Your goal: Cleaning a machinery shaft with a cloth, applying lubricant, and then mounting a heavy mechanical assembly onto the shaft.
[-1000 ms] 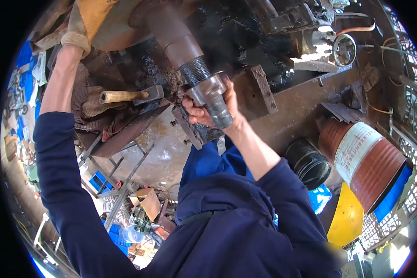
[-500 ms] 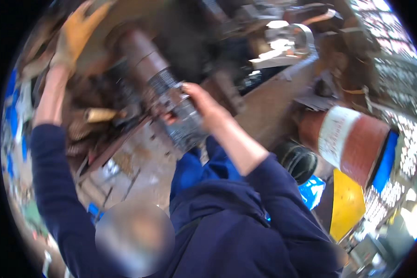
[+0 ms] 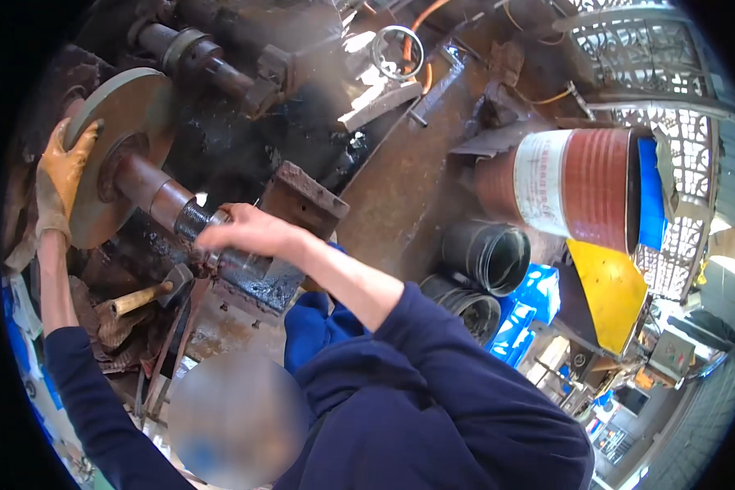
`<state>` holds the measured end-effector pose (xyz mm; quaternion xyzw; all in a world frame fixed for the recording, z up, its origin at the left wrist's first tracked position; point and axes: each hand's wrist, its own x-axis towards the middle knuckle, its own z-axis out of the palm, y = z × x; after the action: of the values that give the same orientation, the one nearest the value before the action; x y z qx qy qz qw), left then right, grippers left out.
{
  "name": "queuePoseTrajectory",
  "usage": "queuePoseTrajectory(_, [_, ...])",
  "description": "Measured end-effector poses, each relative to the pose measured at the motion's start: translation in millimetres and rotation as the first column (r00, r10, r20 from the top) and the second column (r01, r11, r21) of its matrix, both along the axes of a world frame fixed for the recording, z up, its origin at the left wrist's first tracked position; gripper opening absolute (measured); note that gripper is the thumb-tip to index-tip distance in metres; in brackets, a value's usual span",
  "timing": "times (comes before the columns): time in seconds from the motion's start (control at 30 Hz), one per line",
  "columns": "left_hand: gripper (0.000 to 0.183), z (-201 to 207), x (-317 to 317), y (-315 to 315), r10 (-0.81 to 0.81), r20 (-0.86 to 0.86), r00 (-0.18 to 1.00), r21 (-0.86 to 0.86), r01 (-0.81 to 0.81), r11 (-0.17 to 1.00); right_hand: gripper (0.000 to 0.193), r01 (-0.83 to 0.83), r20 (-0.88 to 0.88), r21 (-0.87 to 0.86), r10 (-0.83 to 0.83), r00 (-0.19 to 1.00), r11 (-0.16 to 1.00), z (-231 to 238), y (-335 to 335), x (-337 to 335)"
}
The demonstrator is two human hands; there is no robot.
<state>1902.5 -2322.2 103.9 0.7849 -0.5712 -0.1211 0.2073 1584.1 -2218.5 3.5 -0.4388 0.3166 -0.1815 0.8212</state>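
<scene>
My left hand (image 3: 64, 175), in a yellow-orange work glove, grips the rim of a large round metal disc (image 3: 153, 110). Thumb and fingers straddle its edge. From the disc's middle a thick brown metal shaft (image 3: 149, 181) runs down to the right, ending in a dark greasy threaded part (image 3: 193, 219). My right hand (image 3: 249, 233) is bare, its fingers wrapped over a metal collar (image 3: 220, 218) by the thread. The fingers hide most of the collar. Below it lies a greasy dark metal block (image 3: 265, 286). A wooden-handled hammer (image 3: 143, 298) rests left of the block.
A second shaft (image 3: 196, 61) lies at the far left. A rusty steel angle piece (image 3: 302, 200) stands beyond my right hand. To the right are a red-and-white drum (image 3: 580, 184), black buckets (image 3: 498, 257), blue plastic sheeting (image 3: 535, 302) and a yellow panel (image 3: 608, 294). A metal ring (image 3: 397, 53) lies far back.
The view has shifted and sharpened, so the disc and shaft show more fully. My right hand has moved from the block's side up onto the collar. My left hand stays at the disc.
</scene>
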Motion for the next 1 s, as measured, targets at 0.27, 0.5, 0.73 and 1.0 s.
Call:
queuePoseTrajectory(0.27, [0.054,1,0,-3,0.070,0.019,0.997,0.044,-0.071,0.997,0.069,0.084,-0.198,0.043,-0.074,0.977,0.996,-22,10,-12])
queuePoseTrajectory(0.5, [0.042,-8,49,-4,-0.481,0.667,0.570,0.021,0.630,0.776,0.067,-0.093,-0.566,-0.503,-0.246,0.787,0.859,26,21,15])
queuePoseTrajectory(0.73, [0.046,27,-46,6,-0.202,0.132,0.970,-0.121,0.218,0.968,0.088,-0.382,0.531,0.837,-0.407,0.744,0.393,-68,23,11])
queuePoseTrajectory(1.0, [0.041,42,-46,27,-0.110,0.252,0.962,-0.144,0.150,0.978,0.082,-0.405,-0.659,-0.709,-0.336,0.673,0.577,32,26,30])
